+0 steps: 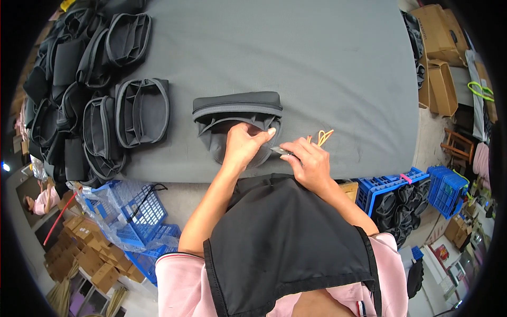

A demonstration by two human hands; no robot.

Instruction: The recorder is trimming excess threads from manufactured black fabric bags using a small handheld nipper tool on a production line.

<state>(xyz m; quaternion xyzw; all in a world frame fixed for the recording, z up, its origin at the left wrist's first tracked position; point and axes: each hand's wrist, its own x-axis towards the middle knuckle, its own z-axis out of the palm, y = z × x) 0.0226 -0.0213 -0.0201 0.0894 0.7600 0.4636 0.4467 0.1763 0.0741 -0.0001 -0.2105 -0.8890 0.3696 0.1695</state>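
Note:
In front of me on the grey table (338, 63) lies a black zippered pouch (237, 100) with its lid folded back, its inside dividers showing. My left hand (244, 145) reaches into it and pinches the rim on its right side, thumb on top. Just right of that rim, my right hand (310, 162) is closed on small metal thread snips (278, 150); the tip points at the pouch's edge and most of the tool is hidden in the fingers. An orange cord loop (325, 137) sticks out behind that hand.
Several similar open black pouches (142, 113) are piled along the table's left side. Blue crates (134, 206) stand below the left edge, and a blue crate of black pouches (393, 193) is at the right. Cardboard boxes (441, 87) stand beyond the right edge.

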